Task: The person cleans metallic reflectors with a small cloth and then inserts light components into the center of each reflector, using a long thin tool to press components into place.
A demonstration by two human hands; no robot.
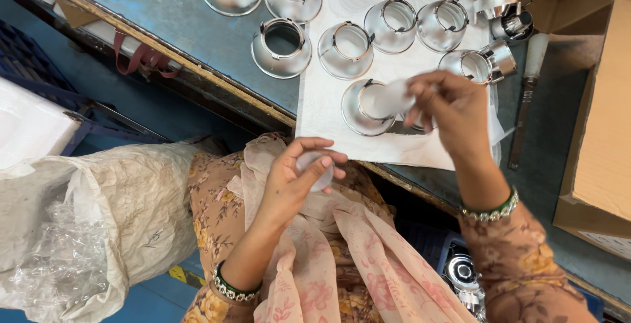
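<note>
the left hand (299, 172) pinches a frosted round disc (315, 168) over the lap; the right hand (447, 103) grips another translucent disc (394, 96) above a chrome reflector cup (365, 107) on the white sheet (315, 99). by the look of it, the other cups (345, 50) remain open, so most fitting is left.

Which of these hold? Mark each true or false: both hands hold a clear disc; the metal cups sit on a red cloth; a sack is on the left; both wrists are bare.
1. Each hand holds a clear disc: true, left hand and right hand each pinch one.
2. The metal cups sit on a red cloth: false, several rest on a white sheet, others on the blue table.
3. A sack lies on the left: true.
4. Both wrists are bare: false, both wear bangles.
</note>
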